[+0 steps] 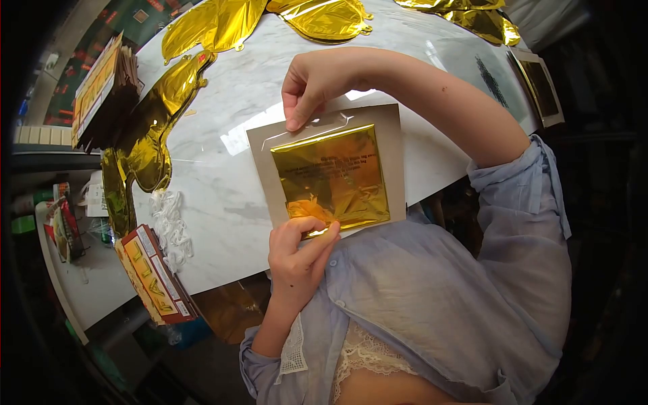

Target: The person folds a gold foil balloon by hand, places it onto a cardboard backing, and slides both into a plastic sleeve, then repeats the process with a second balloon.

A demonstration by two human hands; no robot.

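Over near edge of marble table [216,202]: gold foil balloon pack [331,175], clear sleeve w/ card backing. L hand [297,260] pinches bottom edge, R hand [317,84] pinches top corner. Table's far side: loose gold foil balloons [324,17]. Table's left end: pack stack [152,277].

A pale grey-beige card [397,162], pinched at its lower edge by the left hand [297,253] and at its upper corner by the right hand [314,81], carries a folded foil balloon [334,175] of shiny gold. The gold deepens to amber-orange just by the left thumb, and a few lines of small dark print run nearer the right-hand grip. Under the held card the table [223,196] is white marble with faint grey veining. Beyond the right hand lie more foil balloons [223,23], all mirror-bright gold. Out past the left hand, a stack of packs [155,277] shows red and yellow fronts with white labels. Below the grip, the shirt [432,290] is pale blue with white lace trim [368,358].
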